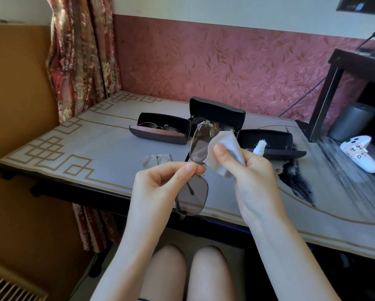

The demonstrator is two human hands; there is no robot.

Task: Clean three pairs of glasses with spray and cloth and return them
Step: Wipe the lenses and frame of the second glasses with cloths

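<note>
The left hand (160, 181) pinches the glasses (193, 198) at the bridge, above the table's (95, 148) near edge, with one lens toward 12 o'clock and the other toward 6. The right hand (247, 170) grips a white cloth (225, 146), thumb pressing it onto the upper lens. From the hands, an open case (158, 135) at 11 o'clock holds another pair (160, 127). A second case (217, 111) stands at 12. The spray (259, 147) stands at 2, before a third case (273, 144).

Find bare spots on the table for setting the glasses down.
Free: the table left of the left case; the near right corner below the controller. Crowded: mid-table, around the middle case, right case, spare cloth and spray.
</note>
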